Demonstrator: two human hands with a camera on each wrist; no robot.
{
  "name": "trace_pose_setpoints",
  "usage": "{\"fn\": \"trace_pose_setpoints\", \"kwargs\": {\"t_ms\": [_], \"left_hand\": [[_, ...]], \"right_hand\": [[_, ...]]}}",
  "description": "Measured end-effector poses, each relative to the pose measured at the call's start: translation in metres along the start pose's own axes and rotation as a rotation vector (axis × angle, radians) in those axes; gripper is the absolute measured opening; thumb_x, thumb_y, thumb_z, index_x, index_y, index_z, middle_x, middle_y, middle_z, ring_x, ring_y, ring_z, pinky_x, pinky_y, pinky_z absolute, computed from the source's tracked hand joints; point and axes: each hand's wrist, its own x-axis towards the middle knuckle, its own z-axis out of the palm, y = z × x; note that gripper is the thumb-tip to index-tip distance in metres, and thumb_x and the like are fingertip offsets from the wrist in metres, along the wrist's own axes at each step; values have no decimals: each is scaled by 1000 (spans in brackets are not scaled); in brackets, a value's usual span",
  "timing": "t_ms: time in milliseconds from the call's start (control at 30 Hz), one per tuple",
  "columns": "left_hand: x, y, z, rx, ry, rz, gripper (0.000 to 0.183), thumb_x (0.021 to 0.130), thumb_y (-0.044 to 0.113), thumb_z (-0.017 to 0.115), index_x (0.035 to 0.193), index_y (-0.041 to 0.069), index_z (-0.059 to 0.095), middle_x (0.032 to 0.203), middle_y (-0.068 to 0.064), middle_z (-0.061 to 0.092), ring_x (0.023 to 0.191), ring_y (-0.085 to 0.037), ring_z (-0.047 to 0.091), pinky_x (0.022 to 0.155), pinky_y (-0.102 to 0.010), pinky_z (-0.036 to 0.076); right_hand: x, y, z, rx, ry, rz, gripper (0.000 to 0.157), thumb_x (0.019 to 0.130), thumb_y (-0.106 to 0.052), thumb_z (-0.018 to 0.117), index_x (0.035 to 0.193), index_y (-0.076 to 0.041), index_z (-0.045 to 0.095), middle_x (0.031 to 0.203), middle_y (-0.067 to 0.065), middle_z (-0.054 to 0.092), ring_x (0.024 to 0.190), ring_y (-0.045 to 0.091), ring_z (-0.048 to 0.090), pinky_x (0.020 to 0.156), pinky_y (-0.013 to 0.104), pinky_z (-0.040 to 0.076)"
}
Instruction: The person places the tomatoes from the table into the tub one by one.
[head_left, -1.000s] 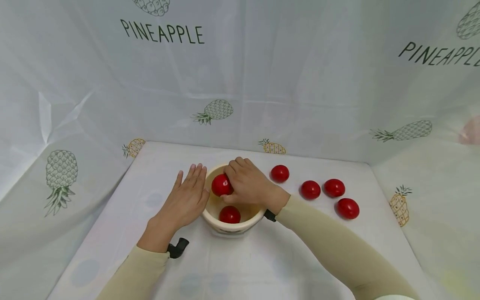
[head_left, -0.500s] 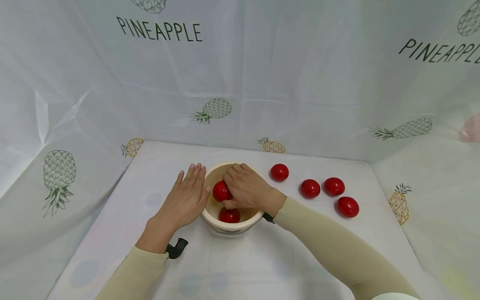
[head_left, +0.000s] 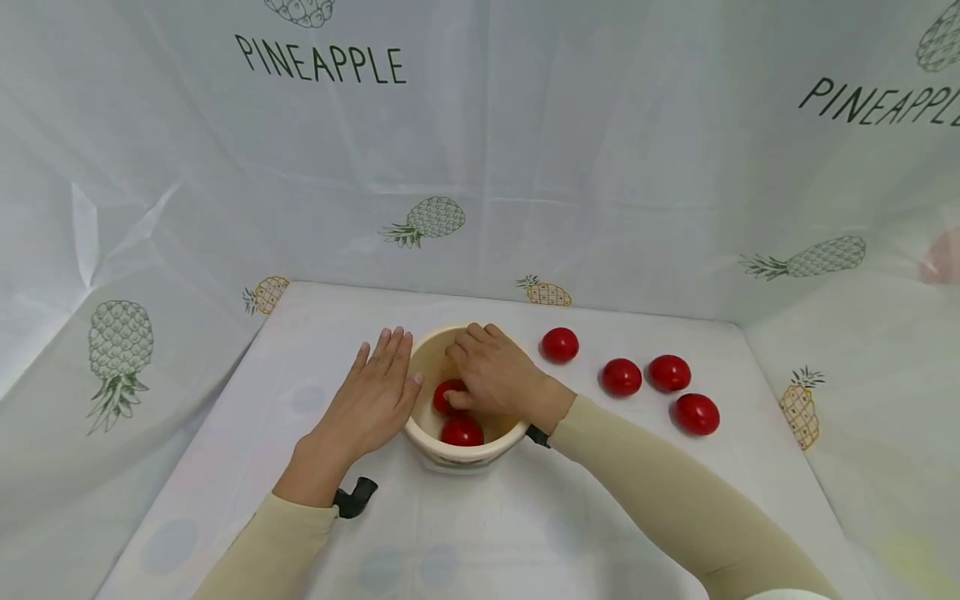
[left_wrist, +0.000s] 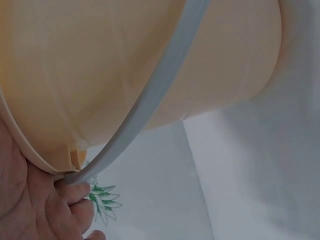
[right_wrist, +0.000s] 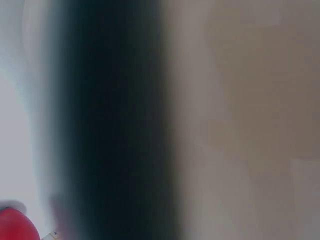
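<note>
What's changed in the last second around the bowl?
The right hand has sunk into the bowl, carrying its red tomato from rim height down beside the tomato on the bottom; it still grips it. The left hand stays flat against the bowl's side, and the four tomatoes on the table have not moved.

Glossy smooth red tomatoes (head_left: 461, 432) between the hands, matt cream plastic bowl (head_left: 457, 454), creased thin plastic sheet (head_left: 487, 517) over the desk
</note>
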Motion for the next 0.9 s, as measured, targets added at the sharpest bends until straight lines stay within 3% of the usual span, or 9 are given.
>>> {"fn": "trace_pose_setpoints", "kwargs": {"t_ms": [333,433,567,667,767,900], "left_hand": [[-1,-1,1,-24,14,3,70,114,38,38,166,-3,18,175,-20,16,164,-38,9,133,-59,7],[-1,-1,2,-37,16,7,70,113,37,39,166,-3,18,175,-21,16,164,-38,9,133,-59,7],[0,-1,3,-48,16,10,71,113,38,39,167,-3,17,175,-20,15,164,-38,8,133,-59,7],[-1,-2,4,-56,14,4,71,113,38,39,167,-3,16,176,-20,15,165,-37,7,133,-59,7],[-1,-2,4,-69,13,3,71,113,38,39,167,-3,16,176,-20,14,165,-37,7,133,-58,7],[0,-2,4,-73,22,11,71,113,38,40,167,-3,17,175,-21,16,164,-39,8,133,-59,9]], "right_hand": [[-14,13,-7,44,291,96,34,99,-35,67,120,-8,69,112,6,70,105,24,56,91,37,49],[-27,33,-10,26,378,115,32,98,-30,67,117,-5,68,109,9,69,103,27,57,89,40,50],[-48,74,-8,-27,454,180,36,97,-30,69,115,0,67,107,14,69,101,33,59,84,44,51],[-65,104,2,-46,404,279,43,96,-34,72,117,3,65,109,18,68,103,37,58,84,47,51],[-85,124,19,-36,263,395,55,96,-40,75,125,4,61,119,21,66,111,38,55,92,49,51],[-103,134,44,-22,86,471,73,94,-49,77,135,7,55,131,24,62,123,41,52,103,53,50]]}}
